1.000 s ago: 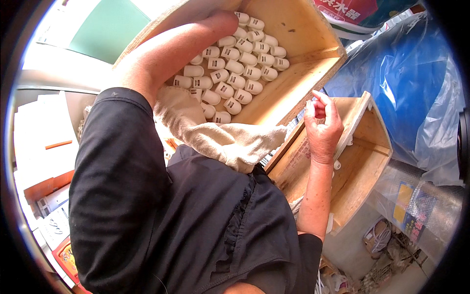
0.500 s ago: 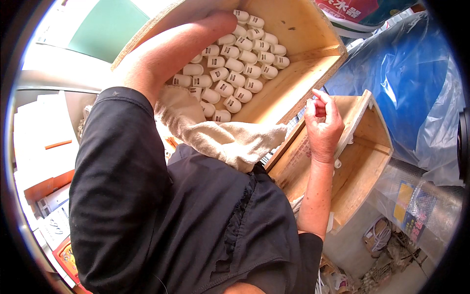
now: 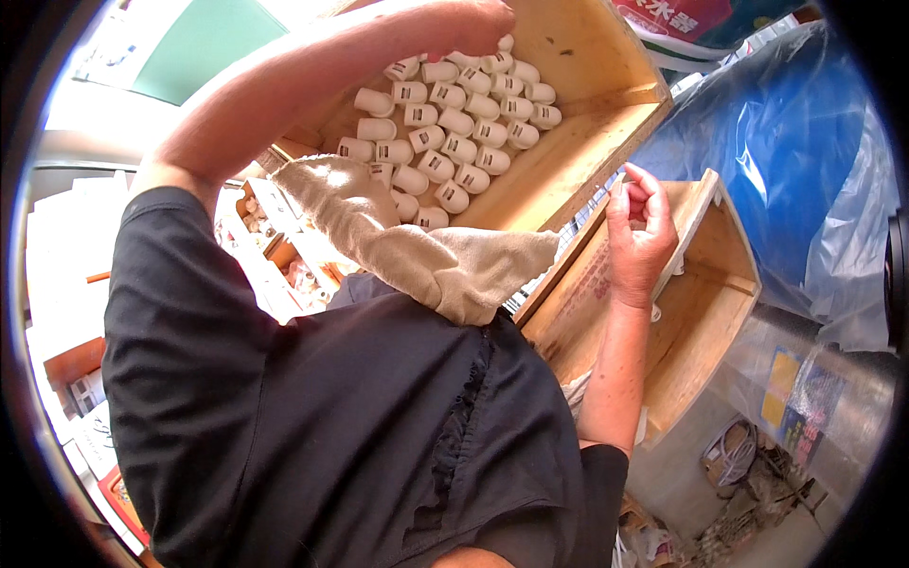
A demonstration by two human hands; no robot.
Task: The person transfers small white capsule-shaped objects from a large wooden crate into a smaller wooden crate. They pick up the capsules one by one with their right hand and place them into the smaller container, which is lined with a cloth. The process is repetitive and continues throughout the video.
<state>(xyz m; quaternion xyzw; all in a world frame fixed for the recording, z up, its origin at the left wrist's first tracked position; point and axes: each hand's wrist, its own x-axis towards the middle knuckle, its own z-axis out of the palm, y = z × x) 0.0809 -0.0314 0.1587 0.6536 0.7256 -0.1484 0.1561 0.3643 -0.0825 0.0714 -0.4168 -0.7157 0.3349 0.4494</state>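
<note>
White dome-ended plastic caps (image 3: 454,123), each with a small dark mark, lie in loose rows in a large wooden box (image 3: 606,142). My left hand (image 3: 478,28) reaches over their far end, close above the caps; its fingers are mostly hidden, so its grip does not show. On the right, my right hand (image 3: 642,227) is held up with fingers curled and thumb near the forefinger, over a smaller wooden box (image 3: 705,275). Whether something small is pinched there I cannot make out. A beige cloth (image 3: 426,260) drapes over the large box's near edge.
A blue barrel or bag under clear plastic (image 3: 757,170) stands at the right. Below it lies a roll of clear wrap (image 3: 805,398). Trays of small parts (image 3: 270,237) sit at the left, and a coiled cable (image 3: 729,454) lies on the floor at lower right.
My left hand has moved right across the caps, its elbow swinging out left and exposing the parts trays. My right hand has shifted slightly right. The cloth's left end has moved left.
</note>
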